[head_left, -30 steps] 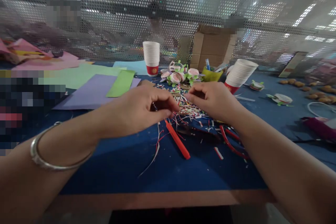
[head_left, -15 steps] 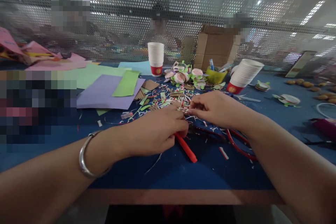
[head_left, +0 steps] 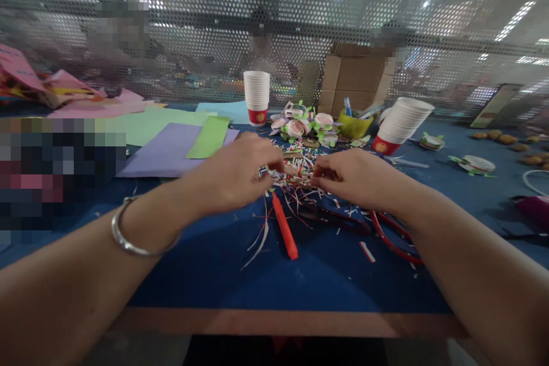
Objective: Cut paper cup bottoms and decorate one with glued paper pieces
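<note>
A heap of shredded paper scraps [head_left: 295,174], mostly white, red and green, lies between my two hands. My left hand [head_left: 240,171], with a silver bangle on its wrist, curves at the heap's left side; thumb and fingers are apart, with nothing visible held. My right hand [head_left: 360,180] rests at the heap's right side, fingers curled in toward the thumb; whatever is between the tips is hidden. An orange-red marker [head_left: 285,229] lies below the left fingers, untouched. Scissors with red handles [head_left: 392,243] lie partly under my right forearm.
Purple paper [head_left: 158,154] and a green strip [head_left: 209,137] lie left. Behind the heap stand stacked paper cups [head_left: 257,97], small paper turtles [head_left: 295,126], a yellow holder [head_left: 355,124] and a cardboard box [head_left: 355,80]. Another cup stack [head_left: 403,123] tilts at the right.
My left hand has lifted away from the marker and moved up and left, its fingers opening. The marker has shifted slightly left, and scraps are drawn closer together. My right hand has barely moved.
</note>
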A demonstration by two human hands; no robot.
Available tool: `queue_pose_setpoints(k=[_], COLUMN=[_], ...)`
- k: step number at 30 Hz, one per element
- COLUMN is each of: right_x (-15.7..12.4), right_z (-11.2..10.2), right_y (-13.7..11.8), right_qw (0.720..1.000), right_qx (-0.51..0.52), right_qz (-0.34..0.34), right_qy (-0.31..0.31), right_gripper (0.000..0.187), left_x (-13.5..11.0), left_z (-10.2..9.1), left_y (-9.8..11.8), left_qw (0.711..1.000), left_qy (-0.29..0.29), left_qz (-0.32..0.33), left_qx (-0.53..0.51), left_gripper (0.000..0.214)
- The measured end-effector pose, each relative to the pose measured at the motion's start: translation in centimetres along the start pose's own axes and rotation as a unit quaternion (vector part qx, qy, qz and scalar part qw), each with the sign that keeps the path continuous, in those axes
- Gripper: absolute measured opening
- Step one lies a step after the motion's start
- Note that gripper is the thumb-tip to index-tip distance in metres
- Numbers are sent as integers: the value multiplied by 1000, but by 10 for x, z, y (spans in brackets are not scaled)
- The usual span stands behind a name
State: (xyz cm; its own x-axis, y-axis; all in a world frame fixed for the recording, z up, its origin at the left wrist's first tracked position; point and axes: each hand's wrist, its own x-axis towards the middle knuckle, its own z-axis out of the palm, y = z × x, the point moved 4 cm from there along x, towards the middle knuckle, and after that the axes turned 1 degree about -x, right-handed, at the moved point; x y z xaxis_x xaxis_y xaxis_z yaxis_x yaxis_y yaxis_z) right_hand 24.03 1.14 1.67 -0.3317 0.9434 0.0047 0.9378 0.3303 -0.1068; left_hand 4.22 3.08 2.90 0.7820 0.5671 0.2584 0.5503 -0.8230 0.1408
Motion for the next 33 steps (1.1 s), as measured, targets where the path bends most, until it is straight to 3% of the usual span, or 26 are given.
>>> queue_pose_setpoints(k=[2,5,8,9,11,25,33], right_x=[0,-1,-1,-1,-1,1,1], right_z=[0,-1,-2,-3,-4,-2,-1], right_y=[1,1,2,2,4,5,6], right_qw=[1000,1000,1000,1000,1000,1000,1000], right_qx=[-4,-1,5,6,5,3,1], right_qz=[3,3,-1,-1,-2,1,6], right_qy=[2,4,8,10,13,5,-1], right_gripper=[25,25,25,25,23,22,23], left_x=[0,-6,-12,-15,-18,-16,-14], left_z=[-12,-19,-10,-4,0,-2,1], left_y=[-31,-77,-111,-120,-130,-119,-120], left_qw=[991,960,932,921,911,896,907], left_qy=[50,58,-32,-84,-111,-145,-149], left_qz=[-127,-270,-347,-365,-379,-401,-380], left_qx=[3,39,104,111,117,121,105], left_gripper=[25,43,77,79,71,69,84])
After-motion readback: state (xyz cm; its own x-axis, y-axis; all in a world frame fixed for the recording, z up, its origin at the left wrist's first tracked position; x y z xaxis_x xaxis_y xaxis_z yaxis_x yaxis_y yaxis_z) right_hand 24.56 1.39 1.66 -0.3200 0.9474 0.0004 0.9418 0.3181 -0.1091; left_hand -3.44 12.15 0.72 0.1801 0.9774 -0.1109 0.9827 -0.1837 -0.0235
